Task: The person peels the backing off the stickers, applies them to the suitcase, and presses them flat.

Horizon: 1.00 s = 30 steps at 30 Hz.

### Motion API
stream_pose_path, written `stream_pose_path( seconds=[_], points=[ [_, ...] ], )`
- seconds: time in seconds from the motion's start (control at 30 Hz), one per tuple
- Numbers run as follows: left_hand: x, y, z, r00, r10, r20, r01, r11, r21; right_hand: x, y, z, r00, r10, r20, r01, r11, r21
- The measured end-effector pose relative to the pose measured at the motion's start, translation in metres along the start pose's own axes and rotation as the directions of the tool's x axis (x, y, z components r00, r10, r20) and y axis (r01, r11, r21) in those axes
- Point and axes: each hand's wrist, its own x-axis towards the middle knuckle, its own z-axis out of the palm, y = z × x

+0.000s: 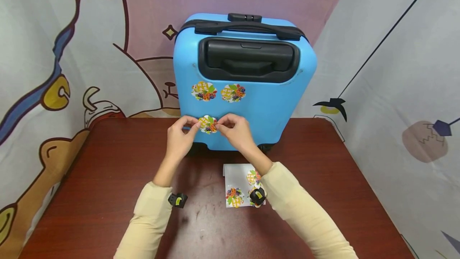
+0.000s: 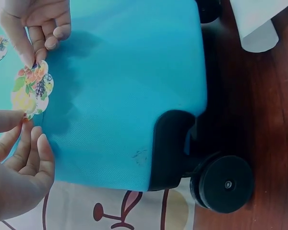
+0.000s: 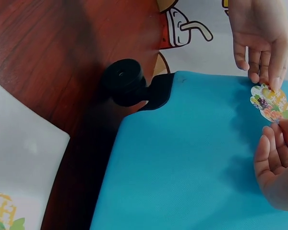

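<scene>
The left hand (image 1: 179, 137) and right hand (image 1: 237, 131) pinch opposite edges of the fruit sticker (image 1: 207, 124) at the front of the blue suitcase (image 1: 266, 103); full contact is hard to judge. Best hold it taut, smoothing outward from the middle.

Reaching forward and inward with left arm (image 1: 149, 215) and right arm (image 1: 307, 211). Pinching between thumb (image 1: 194, 130) and forefinger (image 1: 186, 118) with left hand (image 1: 178, 139); same with right hand (image 1: 237, 133), close beside. Curling remaining fingers (image 2: 45, 148) loosely on both hands.
</scene>
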Motion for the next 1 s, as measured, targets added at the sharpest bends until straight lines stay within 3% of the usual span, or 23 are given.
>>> stream_pose_path(
  seconds=[0.47,1.0],
  points=[
    [0.008,0.009,-0.012,0.995,0.079,-0.056,-0.077,0.996,0.037,0.005,-0.014,0.01,0.996,-0.046,-0.078,0.047,0.999,0.014],
    [0.015,0.012,-0.009,0.982,0.141,-0.124,-0.13,0.987,0.096,0.008,-0.018,0.015,0.985,-0.091,-0.147,0.093,0.996,0.009]
  ],
)
